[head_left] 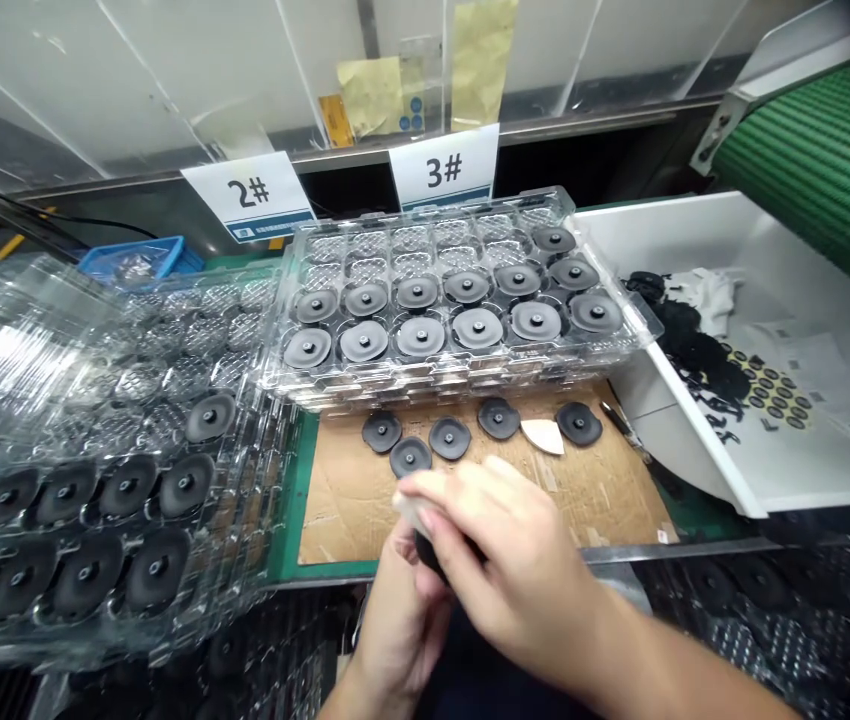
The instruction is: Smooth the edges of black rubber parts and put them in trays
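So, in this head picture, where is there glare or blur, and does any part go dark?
Head view: glare washes out the clear trays at the left; motion blur smears the right hand, which half covers the black disc held in the left hand; the 3# sign is sharp; the top right corner goes dark.

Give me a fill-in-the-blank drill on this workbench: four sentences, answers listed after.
1. On the cardboard sheet lie ____ loose black discs.
2. The two white signs read 2# and ____.
3. The left hand holds a disc, covered by the right hand, and its colour is ____.
4. The bin at the right is ____ in colour.

Missing words: five; 3#; black; white.
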`<state>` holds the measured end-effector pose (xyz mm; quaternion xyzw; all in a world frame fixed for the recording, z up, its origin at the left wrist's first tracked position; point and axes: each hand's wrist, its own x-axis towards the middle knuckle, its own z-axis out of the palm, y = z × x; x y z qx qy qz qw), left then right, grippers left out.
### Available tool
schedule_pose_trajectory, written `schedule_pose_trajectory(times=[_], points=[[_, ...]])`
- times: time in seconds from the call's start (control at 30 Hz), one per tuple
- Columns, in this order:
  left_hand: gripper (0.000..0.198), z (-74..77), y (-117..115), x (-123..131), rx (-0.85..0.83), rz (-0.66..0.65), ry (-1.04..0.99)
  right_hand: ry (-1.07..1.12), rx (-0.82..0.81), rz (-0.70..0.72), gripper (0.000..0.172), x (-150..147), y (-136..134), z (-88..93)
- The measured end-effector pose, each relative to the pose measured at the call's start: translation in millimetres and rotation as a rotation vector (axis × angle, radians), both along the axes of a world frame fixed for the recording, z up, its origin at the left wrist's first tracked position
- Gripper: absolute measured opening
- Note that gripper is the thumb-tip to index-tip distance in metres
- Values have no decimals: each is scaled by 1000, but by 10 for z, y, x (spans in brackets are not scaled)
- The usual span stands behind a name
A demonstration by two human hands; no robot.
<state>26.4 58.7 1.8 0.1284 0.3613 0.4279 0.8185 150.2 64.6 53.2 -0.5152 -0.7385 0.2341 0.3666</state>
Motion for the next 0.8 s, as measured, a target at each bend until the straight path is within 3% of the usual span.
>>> schedule_pose_trajectory(times=[0.07, 0.2, 0.3, 0.37, 0.47, 0.6, 0.67, 0.73, 0.8], points=[[64, 9, -3, -3, 3, -24, -16, 38, 68, -8, 25, 14, 0, 19], [65, 44, 36, -78, 11, -59, -52, 71, -101, 158, 23, 203, -133, 69], [64, 48, 65, -100, -18, -74, -91, 81, -201, 37, 22, 406, -216, -7], [62, 43, 71, -82, -18, -62, -142, 148, -224, -153, 19, 506, -223, -164], [56, 55, 70, -45, -15, -54, -273, 177, -263, -396, 21, 578, -181, -554], [52, 92, 70, -28, -56, -55, -379, 98, -342, -320, 24, 550, -125, -1149], [47, 99, 65, -29, -56, -57, -367, 74, -338, -297, 24, 512, -129, -1345], [46, 87, 53, -28, -7, -32, -306, 55, -315, -327, 28, 485, -152, -1416], [53, 51, 39, -26, 139, 24, -147, 50, -288, -369, 32, 476, -188, -1364]])
